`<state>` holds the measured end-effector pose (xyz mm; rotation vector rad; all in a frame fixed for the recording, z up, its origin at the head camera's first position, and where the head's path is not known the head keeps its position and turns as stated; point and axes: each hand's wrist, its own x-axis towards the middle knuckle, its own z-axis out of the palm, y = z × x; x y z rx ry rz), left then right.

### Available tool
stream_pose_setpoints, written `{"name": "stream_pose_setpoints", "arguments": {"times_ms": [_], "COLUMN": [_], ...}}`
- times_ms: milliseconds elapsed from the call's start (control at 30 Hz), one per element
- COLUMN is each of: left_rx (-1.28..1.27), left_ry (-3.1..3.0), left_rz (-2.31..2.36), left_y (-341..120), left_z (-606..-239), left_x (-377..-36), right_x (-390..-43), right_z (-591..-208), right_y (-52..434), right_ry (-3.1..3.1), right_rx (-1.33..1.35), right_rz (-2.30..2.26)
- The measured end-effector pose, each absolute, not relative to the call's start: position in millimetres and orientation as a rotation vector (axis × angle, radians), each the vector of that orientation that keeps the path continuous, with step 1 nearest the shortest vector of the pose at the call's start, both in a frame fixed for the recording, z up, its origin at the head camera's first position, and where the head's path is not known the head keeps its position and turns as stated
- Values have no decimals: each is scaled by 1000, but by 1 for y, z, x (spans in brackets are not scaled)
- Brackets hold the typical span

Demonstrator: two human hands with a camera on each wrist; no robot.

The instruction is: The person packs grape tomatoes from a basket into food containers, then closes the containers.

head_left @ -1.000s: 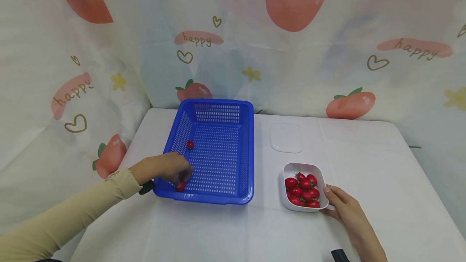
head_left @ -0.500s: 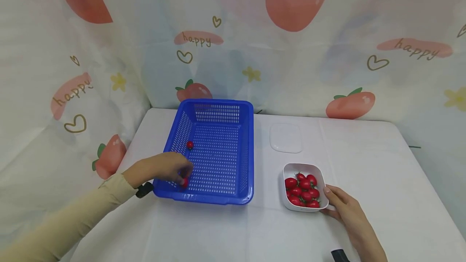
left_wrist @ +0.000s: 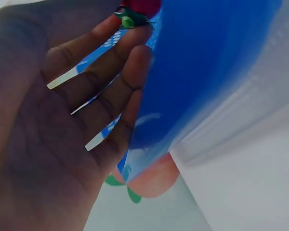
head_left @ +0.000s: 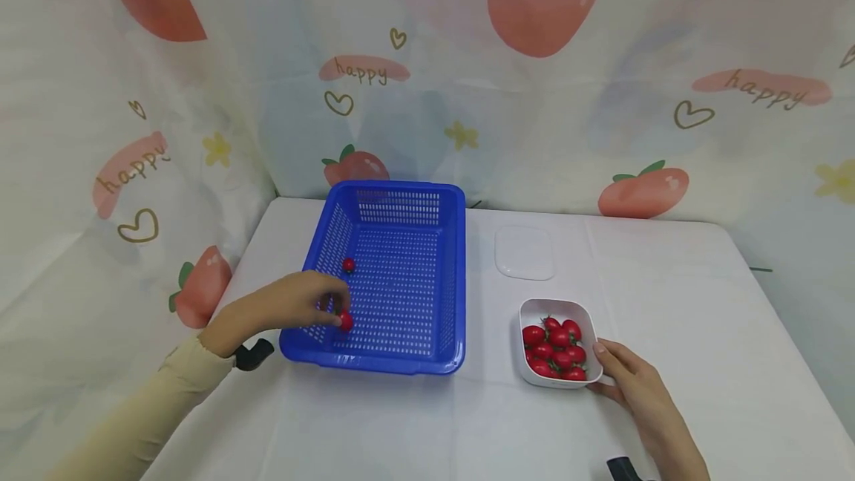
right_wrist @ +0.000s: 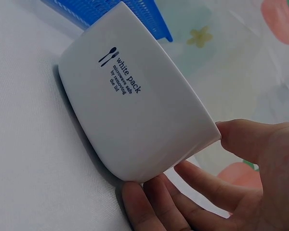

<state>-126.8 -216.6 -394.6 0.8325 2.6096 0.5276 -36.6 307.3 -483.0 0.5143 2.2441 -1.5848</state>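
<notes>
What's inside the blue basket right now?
The blue basket holds one loose cherry tomato by its left wall. The left hand reaches in, pinching a second tomato. The floor under that hand is covered, so anything there is hidden.

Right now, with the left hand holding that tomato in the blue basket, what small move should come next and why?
Probably lift the left hand clear of the blue basket rim: it pinches a cherry tomato low inside the near-left corner, while the right hand steadies the white bowl of tomatoes.
</notes>
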Motion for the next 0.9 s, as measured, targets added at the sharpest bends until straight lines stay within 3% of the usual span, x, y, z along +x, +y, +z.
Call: {"name": "stream_pose_setpoints", "arguments": {"times_ms": [467, 900], "left_rx": [742, 474], "left_ry": [2670, 2605], "left_rz": [954, 1406], "left_y": [-224, -198], "left_z": [-388, -389], "left_x": [-109, -95], "right_x": [-36, -35], "right_z": [-482, -480], "right_y": [307, 307], "right_ry": [2232, 2231], "right_rx": [517, 509], "right_rz": [-1593, -1591]}}
